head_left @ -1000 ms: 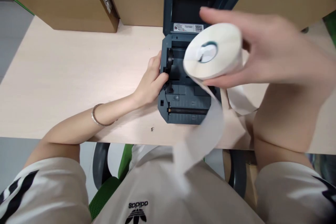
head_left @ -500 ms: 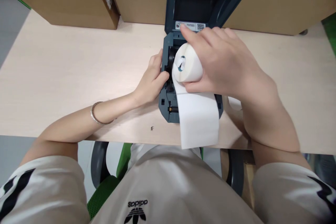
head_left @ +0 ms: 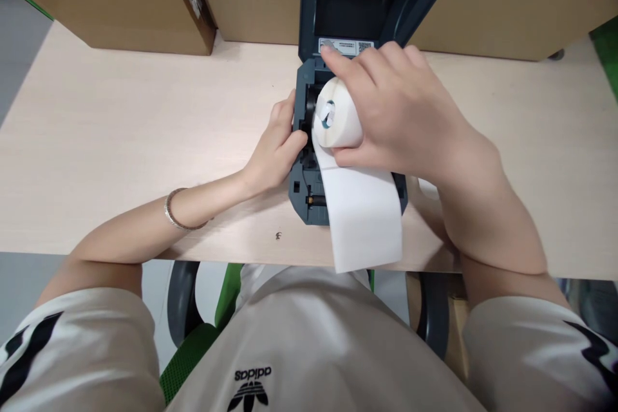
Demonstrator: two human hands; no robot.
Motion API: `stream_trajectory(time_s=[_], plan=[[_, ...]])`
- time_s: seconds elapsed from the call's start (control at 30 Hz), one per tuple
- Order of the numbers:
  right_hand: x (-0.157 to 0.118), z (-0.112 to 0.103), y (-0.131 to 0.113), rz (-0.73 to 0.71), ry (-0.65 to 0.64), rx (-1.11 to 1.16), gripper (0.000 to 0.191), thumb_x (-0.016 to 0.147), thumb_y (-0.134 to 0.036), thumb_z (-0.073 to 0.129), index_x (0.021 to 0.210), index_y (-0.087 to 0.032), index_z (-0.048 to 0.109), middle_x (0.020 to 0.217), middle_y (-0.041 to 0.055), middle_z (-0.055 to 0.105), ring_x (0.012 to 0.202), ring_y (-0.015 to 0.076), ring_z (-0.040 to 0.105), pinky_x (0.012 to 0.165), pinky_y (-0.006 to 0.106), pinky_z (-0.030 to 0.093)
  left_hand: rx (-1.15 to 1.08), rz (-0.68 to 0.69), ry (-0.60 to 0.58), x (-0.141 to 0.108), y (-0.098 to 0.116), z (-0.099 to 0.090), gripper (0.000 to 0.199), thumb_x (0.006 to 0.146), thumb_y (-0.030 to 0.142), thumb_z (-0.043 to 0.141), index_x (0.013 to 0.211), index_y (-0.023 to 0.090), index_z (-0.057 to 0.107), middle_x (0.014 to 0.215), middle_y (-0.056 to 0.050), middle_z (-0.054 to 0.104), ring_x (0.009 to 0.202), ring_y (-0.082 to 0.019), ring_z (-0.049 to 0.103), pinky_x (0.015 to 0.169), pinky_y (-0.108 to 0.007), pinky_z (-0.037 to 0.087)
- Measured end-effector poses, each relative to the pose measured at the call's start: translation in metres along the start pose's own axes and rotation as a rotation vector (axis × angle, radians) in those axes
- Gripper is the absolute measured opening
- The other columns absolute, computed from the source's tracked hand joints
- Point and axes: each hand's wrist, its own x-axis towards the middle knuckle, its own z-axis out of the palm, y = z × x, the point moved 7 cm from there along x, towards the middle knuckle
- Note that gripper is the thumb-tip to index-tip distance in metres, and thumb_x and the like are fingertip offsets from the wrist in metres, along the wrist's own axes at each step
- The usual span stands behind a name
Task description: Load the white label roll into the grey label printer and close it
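Note:
A dark blue-grey label printer [head_left: 300, 196] stands on the table with its lid [head_left: 309, 13] raised at the back. My right hand [head_left: 400, 109] is wrapped round a white label roll [head_left: 340, 119], tilted over the printer's bay. From the roll a wide white strip [head_left: 364, 219] hangs forward past the printer's front edge. My left hand [head_left: 277, 148] grips the printer's left side, thumb over the rim and fingers along the outer wall. The bay's right part is hidden under my right hand and the strip.
Large cardboard boxes [head_left: 140, 0] line the back of the pale wooden table [head_left: 120, 122]. A small white piece [head_left: 427, 188] lies right of the printer, partly behind my right arm. A small dark mark [head_left: 278, 235] shows near the front edge.
My right hand and the roll have shifted slightly left and back, the roll now closer to the left side of the bay. My left hand keeps its grip on the printer.

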Motion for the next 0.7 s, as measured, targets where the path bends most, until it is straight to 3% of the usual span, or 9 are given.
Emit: stream_trajectory(time_s=[0.17, 0.37, 0.57, 0.7], plan=[[-0.006, -0.004, -0.005, 0.017, 0.006, 0.004, 0.100, 0.101, -0.072, 0.049, 0.192, -0.034, 0.036, 0.184, 0.0157, 0.044, 0.167, 0.0583, 0.039, 0.142, 0.071, 0.031, -0.007, 0.002, 0.018, 0.000, 0.001, 0.001, 0.061, 0.117, 0.068, 0.058, 0.172, 0.041, 0.057, 0.171, -0.008, 0.067, 0.167, -0.041, 0.055, 0.151, -0.064, 0.040], [-0.011, -0.005, -0.005, 0.021, 0.011, -0.021, 0.109, 0.098, -0.069, 0.064, 0.194, -0.054, 0.016, 0.185, 0.0046, 0.049, 0.171, 0.0559, 0.033, 0.141, 0.074, 0.033, -0.024, -0.008, 0.026, -0.001, 0.003, 0.002, 0.058, 0.117, 0.061, 0.059, 0.171, 0.039, 0.059, 0.174, -0.008, 0.066, 0.171, -0.042, 0.051, 0.154, -0.067, 0.034], [-0.010, -0.004, -0.008, 0.030, -0.003, -0.096, 0.117, 0.100, -0.062, 0.064, 0.200, -0.045, 0.005, 0.188, 0.0081, 0.043, 0.168, 0.0541, 0.039, 0.142, 0.070, 0.033, -0.021, -0.003, 0.009, 0.000, 0.005, 0.001, 0.061, 0.116, 0.063, 0.061, 0.172, 0.038, 0.059, 0.173, -0.008, 0.068, 0.170, -0.043, 0.053, 0.155, -0.067, 0.034], [-0.006, -0.003, -0.006, 0.026, -0.002, -0.077, 0.120, 0.102, -0.071, 0.057, 0.200, -0.041, -0.005, 0.188, 0.0113, 0.045, 0.170, 0.0557, 0.039, 0.144, 0.071, 0.033, 0.007, 0.022, -0.011, 0.000, 0.004, 0.000, 0.065, 0.116, 0.067, 0.061, 0.174, 0.038, 0.058, 0.175, -0.009, 0.067, 0.166, -0.042, 0.058, 0.152, -0.066, 0.041]])
